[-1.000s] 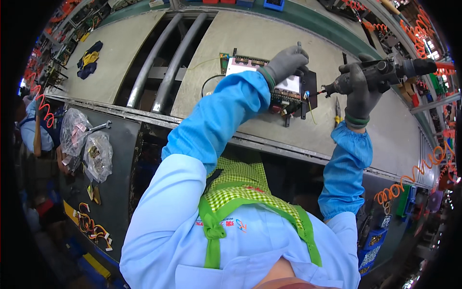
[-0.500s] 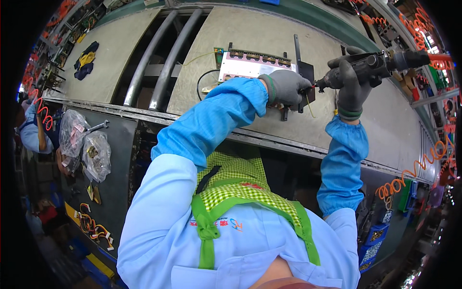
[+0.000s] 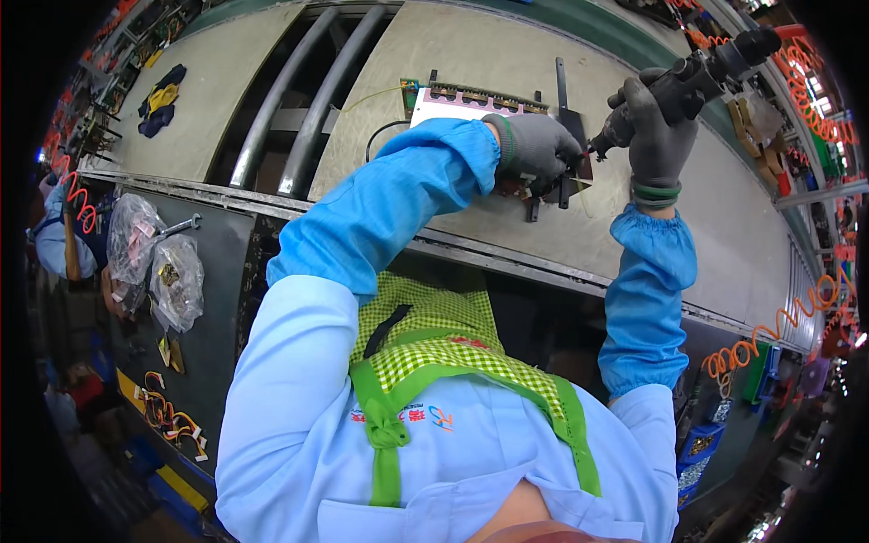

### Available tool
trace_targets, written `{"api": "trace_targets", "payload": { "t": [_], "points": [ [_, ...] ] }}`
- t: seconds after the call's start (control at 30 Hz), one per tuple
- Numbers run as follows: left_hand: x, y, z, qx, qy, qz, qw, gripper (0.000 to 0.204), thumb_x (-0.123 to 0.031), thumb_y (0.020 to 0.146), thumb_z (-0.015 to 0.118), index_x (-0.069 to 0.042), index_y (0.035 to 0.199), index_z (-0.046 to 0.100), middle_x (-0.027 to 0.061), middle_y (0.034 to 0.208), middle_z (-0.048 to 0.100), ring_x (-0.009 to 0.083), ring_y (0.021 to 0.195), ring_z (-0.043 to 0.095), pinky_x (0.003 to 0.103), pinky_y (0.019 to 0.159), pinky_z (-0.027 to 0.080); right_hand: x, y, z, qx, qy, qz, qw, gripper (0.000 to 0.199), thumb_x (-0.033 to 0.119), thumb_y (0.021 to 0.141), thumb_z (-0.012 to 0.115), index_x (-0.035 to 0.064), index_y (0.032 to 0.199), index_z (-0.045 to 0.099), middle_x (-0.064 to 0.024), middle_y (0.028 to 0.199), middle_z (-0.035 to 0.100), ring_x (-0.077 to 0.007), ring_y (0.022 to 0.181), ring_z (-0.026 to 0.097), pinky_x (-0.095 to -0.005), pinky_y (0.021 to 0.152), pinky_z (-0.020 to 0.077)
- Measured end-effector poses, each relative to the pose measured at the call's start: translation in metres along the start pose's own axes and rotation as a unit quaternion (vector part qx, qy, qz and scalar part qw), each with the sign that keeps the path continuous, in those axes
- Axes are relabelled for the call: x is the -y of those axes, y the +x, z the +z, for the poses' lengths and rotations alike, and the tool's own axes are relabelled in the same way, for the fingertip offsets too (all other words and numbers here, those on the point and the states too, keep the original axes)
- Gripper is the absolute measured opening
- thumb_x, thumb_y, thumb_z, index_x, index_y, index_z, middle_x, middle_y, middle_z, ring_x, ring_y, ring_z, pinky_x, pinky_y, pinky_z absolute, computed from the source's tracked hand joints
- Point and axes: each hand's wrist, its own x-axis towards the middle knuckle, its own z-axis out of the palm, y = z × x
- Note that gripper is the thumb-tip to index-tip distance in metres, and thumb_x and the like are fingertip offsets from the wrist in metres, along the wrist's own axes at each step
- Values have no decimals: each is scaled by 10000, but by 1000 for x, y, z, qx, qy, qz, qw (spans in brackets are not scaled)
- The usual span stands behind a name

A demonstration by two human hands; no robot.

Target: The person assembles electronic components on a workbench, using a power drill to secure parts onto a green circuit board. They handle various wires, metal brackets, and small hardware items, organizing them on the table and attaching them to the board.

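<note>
My left hand (image 3: 536,147), in a grey glove, curls its fingers at the right end of an assembly with a white plate (image 3: 439,110) and a green circuit board (image 3: 480,95) along its far edge. What the fingers pinch is hidden. Beside them stands a black metal bracket (image 3: 562,86). My right hand (image 3: 663,136), gloved too, is wrapped round a black power screwdriver (image 3: 681,86). The screwdriver slopes up to the right, its tip close to my left fingertips and the bracket. Whether the tip touches anything cannot be made out.
Metal rollers (image 3: 317,118) cross a gap in the bench (image 3: 371,86) on the left. A dark and yellow cloth (image 3: 163,101) lies beyond them. Plastic bags (image 3: 177,281), a wrench (image 3: 181,226) and wire leads (image 3: 167,412) lie on the lower left surface. An orange coiled hose (image 3: 769,330) hangs at right.
The screwdriver's rear end has swung up and away, so the tool tilts more steeply. My right hand has turned with it. My left hand has shifted slightly, staying at the assembly's right end.
</note>
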Motion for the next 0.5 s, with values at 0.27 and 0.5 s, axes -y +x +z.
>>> {"api": "trace_targets", "payload": {
  "t": [0.27, 0.5],
  "points": [
    [6, 9, 0, 9, 16, 32, 999, 265, -143, 822, 632, -132, 1083, 680, 103, 942, 677, 256, 901, 639, 361, 810, 486, 6, -4, 0, -13, 9, -11, 1000, 280, 68, 788, 664, 2, 1027, 533, -117, 725, 634, -126, 583, 599, -251, 520, 476],
    [13, 20, 3, -17, 71, 117, 990, 235, -146, 803, 649, -98, 1030, 688, 99, 944, 667, 266, 937, 618, 362, 834, 477, 14, -5, -8, -16, -40, -67, 997, 313, 79, 795, 636, -34, 1067, 529, -132, 753, 647, -150, 616, 623, -260, 557, 499]
  ]
}}
